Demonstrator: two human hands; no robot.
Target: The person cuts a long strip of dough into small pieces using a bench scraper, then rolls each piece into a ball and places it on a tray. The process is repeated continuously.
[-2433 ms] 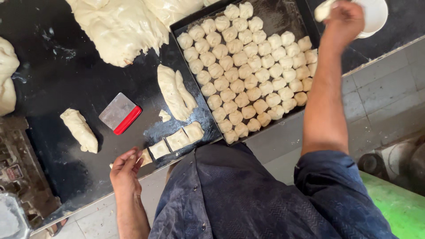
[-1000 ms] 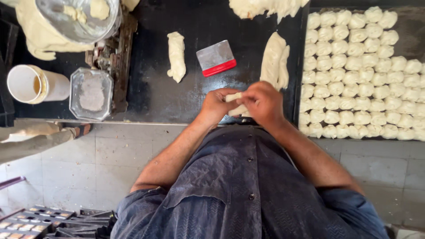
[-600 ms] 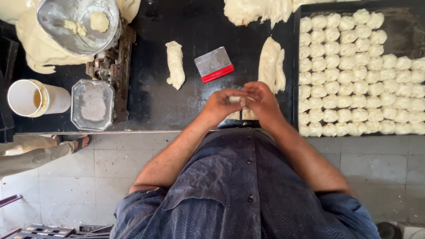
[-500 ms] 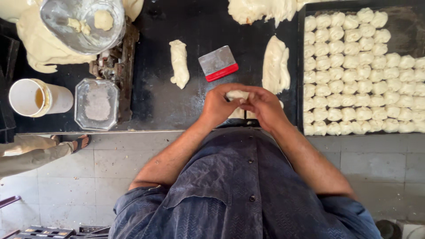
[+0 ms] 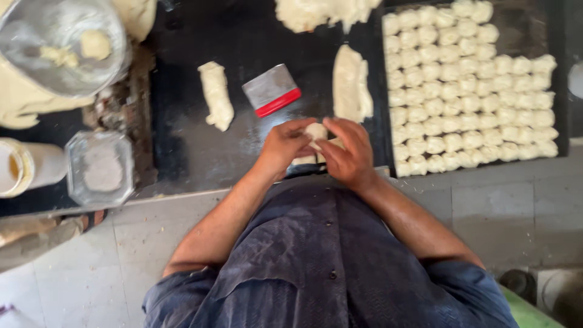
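Note:
Both hands meet at the near edge of the black worktop (image 5: 243, 42). My left hand (image 5: 284, 147) and my right hand (image 5: 347, 152) together pinch a small pale dough piece (image 5: 315, 131) between their fingertips. More cut dough pieces (image 5: 303, 160) lie partly hidden under the hands. A dough log (image 5: 350, 84) lies just beyond my right hand. A steel scraper with a red handle (image 5: 271, 90) sits just beyond my left hand. At the right, a black tray (image 5: 546, 30) holds several rows of shaped dough pieces (image 5: 467, 91).
A short dough roll (image 5: 217, 94) lies left of the scraper. A large dough mass (image 5: 322, 12) is at the far edge. At the left stand a metal bowl with dough bits (image 5: 57, 45), a small clear container (image 5: 100, 167) and a white cup (image 5: 27, 170).
Earlier my right hand reached far to the upper right while the left rested by the cut pieces. Since then both hands came together on one dough piece and keep working it.

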